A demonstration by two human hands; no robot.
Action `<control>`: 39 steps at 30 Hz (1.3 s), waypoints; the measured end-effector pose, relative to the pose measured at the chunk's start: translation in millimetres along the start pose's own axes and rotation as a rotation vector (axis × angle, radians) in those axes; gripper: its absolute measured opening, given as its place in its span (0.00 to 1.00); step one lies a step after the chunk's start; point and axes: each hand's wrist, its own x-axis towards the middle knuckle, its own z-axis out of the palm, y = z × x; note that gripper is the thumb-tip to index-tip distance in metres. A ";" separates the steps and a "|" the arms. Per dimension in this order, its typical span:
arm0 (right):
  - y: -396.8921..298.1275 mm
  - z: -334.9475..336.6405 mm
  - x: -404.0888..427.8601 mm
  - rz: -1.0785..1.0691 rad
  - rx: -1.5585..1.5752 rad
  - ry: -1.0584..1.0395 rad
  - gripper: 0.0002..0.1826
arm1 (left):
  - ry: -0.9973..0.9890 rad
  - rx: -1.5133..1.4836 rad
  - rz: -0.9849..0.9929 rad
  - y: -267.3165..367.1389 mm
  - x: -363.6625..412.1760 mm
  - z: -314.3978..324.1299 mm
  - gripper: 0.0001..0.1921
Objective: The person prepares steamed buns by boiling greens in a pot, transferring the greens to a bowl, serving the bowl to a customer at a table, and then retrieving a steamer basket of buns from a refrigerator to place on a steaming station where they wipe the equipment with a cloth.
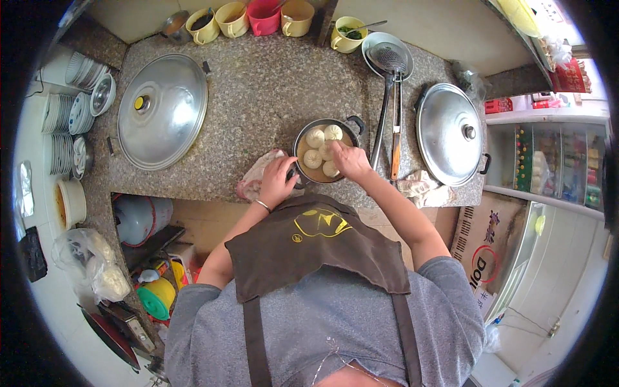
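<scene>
A round dark-rimmed pan point(325, 181) with black side handles stands near the counter's front edge. Several pale pleated buns point(313, 158) lie in it on a tan perforated liner point(321, 172). Over the pan's right side, my right hand point(349, 162) touches or grips one of the buns with its fingertips; whether it is holding it cannot be told. At the left rim, my left hand point(279, 179) has its thumb and fingers spread around the near black handle, and a firm hold is not clear. Beneath that hand lies a crumpled pinkish-white cloth point(254, 180).
Large metal lids lie at left point(167, 113) and right point(447, 140). A ladle point(384, 116) and a wire skimmer point(396, 140) rest right of the pan, near a folded cloth point(425, 189). Plastic cups point(233, 28) line the back; stacked plates point(59, 113) stand far left.
</scene>
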 end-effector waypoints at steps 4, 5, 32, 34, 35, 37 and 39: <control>6.0 0.9 0.1 0.046 -0.045 -0.056 0.16 | 0.004 0.015 -0.003 0.2 -0.4 0.2 0.24; 6.0 -1.6 -1.5 0.044 -0.022 -0.042 0.17 | 0.005 0.015 -0.004 -0.2 -0.6 0.0 0.24; -7.9 4.9 -101.2 0.620 0.579 0.424 0.14 | -0.259 0.386 0.171 57.5 75.1 43.0 0.17; -7.7 3.7 -105.3 0.635 0.593 0.427 0.14 | -0.314 0.387 0.137 57.0 76.2 45.0 0.18; -6.8 2.6 -107.1 0.642 0.599 0.427 0.13 | -0.324 0.393 0.137 53.0 75.2 50.1 0.18; -1.6 3.9 -109.9 0.664 0.648 0.421 0.13 | -0.201 0.307 0.159 52.3 77.7 58.0 0.21; 2.8 8.2 -111.7 0.655 0.662 0.455 0.12 | -0.248 0.127 -0.064 60.3 84.5 52.2 0.21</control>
